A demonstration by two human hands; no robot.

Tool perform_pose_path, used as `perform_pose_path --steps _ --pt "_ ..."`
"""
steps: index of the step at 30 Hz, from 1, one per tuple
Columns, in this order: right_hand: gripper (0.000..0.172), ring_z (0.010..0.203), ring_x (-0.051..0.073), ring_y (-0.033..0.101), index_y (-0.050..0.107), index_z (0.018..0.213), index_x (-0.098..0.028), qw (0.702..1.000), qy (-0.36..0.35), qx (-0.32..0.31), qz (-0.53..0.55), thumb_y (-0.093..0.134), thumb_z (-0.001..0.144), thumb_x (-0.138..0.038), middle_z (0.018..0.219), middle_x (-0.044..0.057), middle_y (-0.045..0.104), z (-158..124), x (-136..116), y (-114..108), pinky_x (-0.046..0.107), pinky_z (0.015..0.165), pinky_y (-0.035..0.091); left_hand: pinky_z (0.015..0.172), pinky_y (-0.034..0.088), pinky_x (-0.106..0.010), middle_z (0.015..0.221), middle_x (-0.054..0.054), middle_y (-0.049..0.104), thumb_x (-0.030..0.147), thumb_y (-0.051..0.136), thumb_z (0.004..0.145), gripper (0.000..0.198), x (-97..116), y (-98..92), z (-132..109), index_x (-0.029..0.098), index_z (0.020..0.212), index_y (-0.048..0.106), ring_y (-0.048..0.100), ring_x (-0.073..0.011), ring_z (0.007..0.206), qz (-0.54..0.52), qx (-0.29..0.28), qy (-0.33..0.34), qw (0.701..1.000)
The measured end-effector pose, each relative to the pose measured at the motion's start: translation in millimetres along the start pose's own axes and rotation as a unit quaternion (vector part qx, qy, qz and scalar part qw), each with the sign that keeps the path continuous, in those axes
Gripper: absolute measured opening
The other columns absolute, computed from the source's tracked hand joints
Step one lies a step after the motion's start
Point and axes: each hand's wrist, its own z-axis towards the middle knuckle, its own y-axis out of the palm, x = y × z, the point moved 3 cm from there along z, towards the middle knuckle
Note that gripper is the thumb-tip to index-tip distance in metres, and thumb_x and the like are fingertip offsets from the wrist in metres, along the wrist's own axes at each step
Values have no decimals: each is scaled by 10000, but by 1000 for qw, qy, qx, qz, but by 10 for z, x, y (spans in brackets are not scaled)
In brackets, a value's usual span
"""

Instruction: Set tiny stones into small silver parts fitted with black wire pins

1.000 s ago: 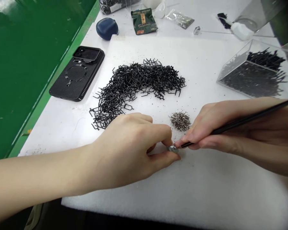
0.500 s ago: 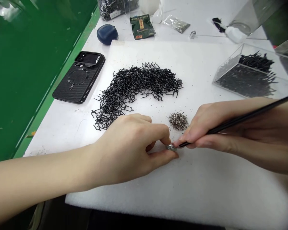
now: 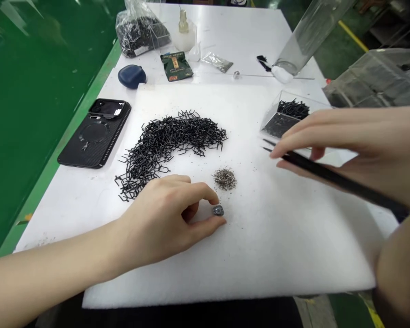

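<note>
Between the thumb and index finger of my left hand (image 3: 169,218) sits a small silvery metal part (image 3: 218,210), pinched close to the white foam sheet (image 3: 294,255). My right hand (image 3: 365,146) grips black tweezers (image 3: 328,175), whose two tips are apart and point left, near a clear box (image 3: 271,125) of black pieces. Nothing shows between the tips. Just beyond the metal part lies a small heap of tiny shiny bits (image 3: 225,179). A curved pile of thin bent black pieces (image 3: 171,141) spreads behind my left hand.
On the left lies a black phone (image 3: 94,134), with a dark blue rounded case (image 3: 132,76) behind it. Farther back are a green packet (image 3: 176,67), a bag of black pieces (image 3: 140,34), a small bottle (image 3: 183,22) and a clear cylinder (image 3: 307,41).
My right hand has drawn the tweezers away from the metal part, up and right toward the clear box. My left hand keeps its pinch. The view has shifted, showing more of the table's far end.
</note>
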Motion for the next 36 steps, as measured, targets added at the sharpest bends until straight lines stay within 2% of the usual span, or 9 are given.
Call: perform_pose_path --steps 3,8,12,15,20,23,27,31,36 --pt "423 812 236 839 915 1194 -385 997 -40 -46 -42 636 1057 -98 1132 -13 940 17 -66 71 415 635 554 623 474 -228 690 81 672 190 809 1046 112 -4 -9 -3 249 1061 903 580 -100 583 -18 3 6 1000" --pt "337 768 242 864 942 1104 -362 995 -34 -96 -18 658 1067 -184 1077 -31 952 -28 40 142 411 625 588 595 469 -243 655 85 650 197 837 1014 86 -21 -11 -1 244 1018 908 568 -96 545 -43 34 22 998" --pt "304 626 202 774 960 1241 -373 995 16 -43 -88 719 1107 -244 999 -1 946 -46 -10 -16 403 559 517 556 448 -244 651 84 650 184 832 973 81 -55 27 22 246 955 882 546 -93 527 -91 67 60 992" --pt "200 607 183 738 967 1150 -335 995 2 -10 -99 768 1141 -347 905 3 921 133 -220 -78 396 566 490 555 450 -221 716 71 693 144 855 942 90 -80 49 40 231 945 877 552 -81 562 -137 79 73 985" --pt "256 795 222 770 986 1155 -306 996 -39 -41 -74 732 1127 -287 1050 46 910 615 -365 223 396 743 551 598 467 -215 807 45 780 139 871 922 79 -104 76 38 217 930 875 581 -79 614 -178 93 71 977" --pt "277 791 220 706 1000 1195 -326 993 -39 -58 -95 746 1109 -258 1116 74 861 779 -239 452 404 699 463 578 432 -220 754 59 756 142 877 903 87 -132 112 32 229 912 870 560 -81 595 -201 115 64 971" --pt "223 740 199 654 997 1043 -325 994 -36 -67 -79 796 1061 -229 1049 57 847 829 -86 573 408 634 375 555 393 -203 696 81 701 142 879 868 92 -153 155 38 223 912 869 528 -59 560 -216 130 59 966" --pt "177 765 210 732 979 979 -332 999 -27 -34 -11 827 1016 -251 988 34 864 801 -72 502 396 696 532 545 404 -176 631 100 640 144 868 868 85 -139 153 34 217 909 856 556 -45 529 -233 128 43 963" --pt "141 880 229 817 938 1078 -292 992 42 100 64 802 1079 -327 1101 59 915 710 -132 439 360 674 615 484 366 -189 665 88 730 165 884 864 83 -103 87 44 223 923 880 437 -34 471 -254 127 5 959"
